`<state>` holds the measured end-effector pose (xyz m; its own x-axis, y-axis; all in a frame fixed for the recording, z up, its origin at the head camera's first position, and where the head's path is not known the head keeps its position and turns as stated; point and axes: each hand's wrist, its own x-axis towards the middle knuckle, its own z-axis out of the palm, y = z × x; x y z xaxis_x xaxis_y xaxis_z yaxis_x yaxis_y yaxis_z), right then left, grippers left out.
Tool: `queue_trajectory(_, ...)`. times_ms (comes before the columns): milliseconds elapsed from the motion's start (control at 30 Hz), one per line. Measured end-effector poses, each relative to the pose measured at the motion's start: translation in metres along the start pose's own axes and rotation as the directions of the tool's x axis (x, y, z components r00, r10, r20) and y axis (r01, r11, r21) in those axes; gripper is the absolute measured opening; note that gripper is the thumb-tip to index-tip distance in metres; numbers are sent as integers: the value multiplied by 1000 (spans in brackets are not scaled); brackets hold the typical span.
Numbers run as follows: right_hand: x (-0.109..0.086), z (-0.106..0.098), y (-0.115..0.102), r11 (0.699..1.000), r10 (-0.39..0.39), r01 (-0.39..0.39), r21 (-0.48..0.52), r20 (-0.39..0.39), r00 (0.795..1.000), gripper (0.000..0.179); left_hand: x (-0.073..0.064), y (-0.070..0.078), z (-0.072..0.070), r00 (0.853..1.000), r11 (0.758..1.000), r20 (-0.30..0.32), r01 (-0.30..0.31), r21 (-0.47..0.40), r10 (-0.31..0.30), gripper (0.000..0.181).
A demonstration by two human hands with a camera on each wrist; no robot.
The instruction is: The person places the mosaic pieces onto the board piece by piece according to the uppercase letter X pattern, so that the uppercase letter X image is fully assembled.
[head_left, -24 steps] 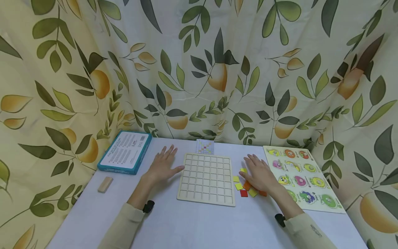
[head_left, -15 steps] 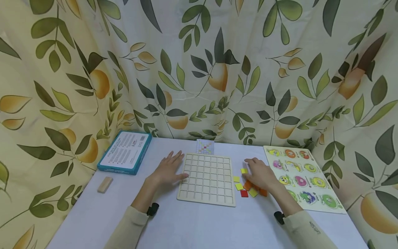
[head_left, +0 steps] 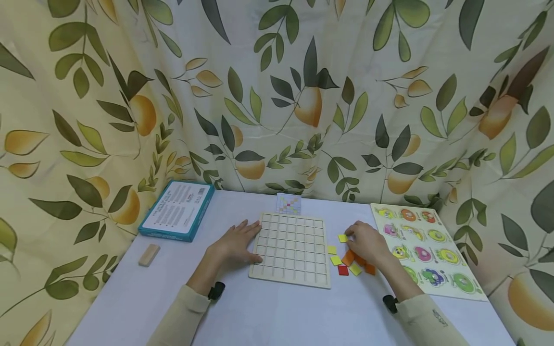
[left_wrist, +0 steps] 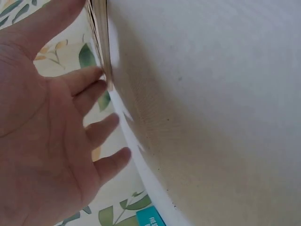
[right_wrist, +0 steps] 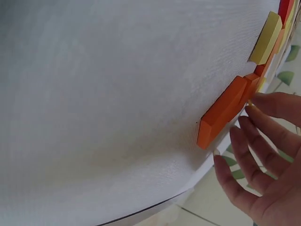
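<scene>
A square wooden grid board (head_left: 291, 250) lies in the middle of the table, its cells bare. My left hand (head_left: 233, 244) rests at its left edge, fingers spread and fairly straight; in the left wrist view, fingertips of the left hand (left_wrist: 51, 122) are right at the edge of the wood. To the right of the board lies a loose cluster of orange tiles (head_left: 348, 258), several yellow tiles and a red tile (head_left: 343, 270). Over the far side of this cluster, my right hand (head_left: 368, 244) pinches a yellow tile (head_left: 343, 238) between thumb and index finger.
A small pattern card (head_left: 288, 204) stands behind the board. The teal box (head_left: 176, 210) is at the back left, with a wooden block (head_left: 149, 255) in front. A fruit puzzle board (head_left: 426, 250) lies right of the right hand. Patterned curtains (head_left: 277, 96) enclose the table.
The left hand has moved right and nearer to me, onto the board's left edge. The right hand's fingers have curled in and come together on a yellow tile.
</scene>
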<state>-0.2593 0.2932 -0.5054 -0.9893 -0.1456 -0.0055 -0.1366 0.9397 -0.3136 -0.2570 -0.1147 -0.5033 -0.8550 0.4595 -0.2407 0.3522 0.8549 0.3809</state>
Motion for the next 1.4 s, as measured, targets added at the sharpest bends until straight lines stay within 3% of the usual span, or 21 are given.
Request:
queue_trajectory(200, 0, -1, -1, 1000, 9, -9, 15, -2, 1000, 29, 1, -1, 0, 1000, 1000, 18, 16, 17, -16, 103)
queue_trajectory(467, 0, -1, -4, 999, 20, -20, 32, 13, 1000, 21, -2, 0, -1, 999, 998, 37, 33, 54, -35, 116)
queue_trajectory(800, -1, -2, -3, 995, 67, -69, 78, 21, 998, 27, -2, -1, 0, 999, 999, 37, 9, 50, -11, 115)
queue_trajectory(1067, 3, -6, -15, 993, 34, -30, 118, -38, 999, 28, -2, -2, 1, 1000, 995, 19, -16, 94, 14, 114)
queue_trajectory(1400, 16, -8, -55, 992, -74, 81, 96, -81, 994, 26, -3, 1, 2, 1000, 995, 2, 3, 99, -4, 114)
